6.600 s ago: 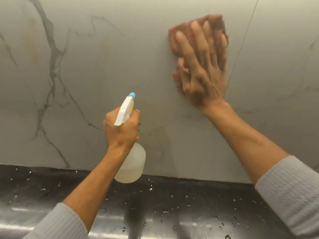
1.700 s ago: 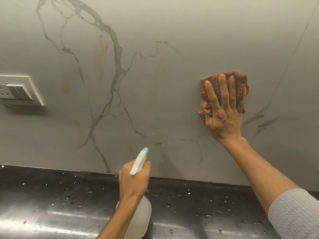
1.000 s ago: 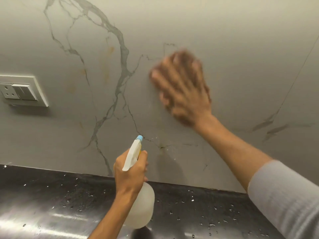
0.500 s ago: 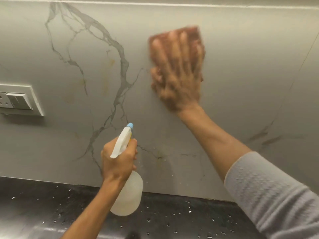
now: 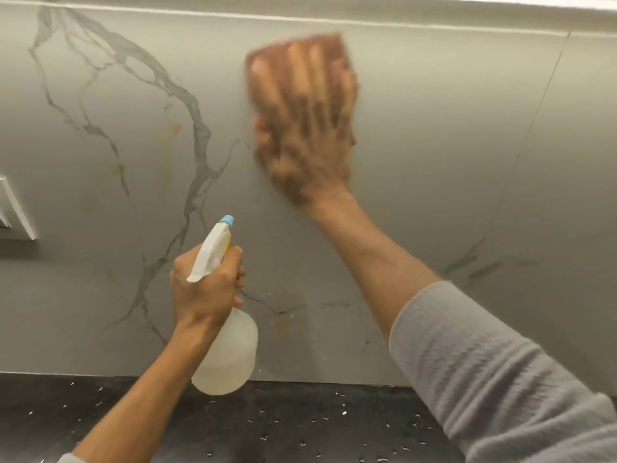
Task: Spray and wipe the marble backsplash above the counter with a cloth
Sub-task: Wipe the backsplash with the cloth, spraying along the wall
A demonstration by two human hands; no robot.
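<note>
Pressing cloth (image 5: 337, 45) flat — right hand (image 5: 307, 128) splayed on backsplash (image 5: 467, 128).

The counter (image 5: 300, 429) ran along the bottom of the view, a dark, glossy surface meeting the foot of the grey marble backsplash (image 5: 434, 162). Small water droplets (image 5: 344, 413) lay scattered across it, thicker toward the right. Nothing else showed resting on it.

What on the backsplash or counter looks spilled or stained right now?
Water droplets dot the dark counter below the spray bottle. Faint yellowish smudges mark the backsplash near the grey veins, left of the cloth. Nothing looks damaged.
</note>
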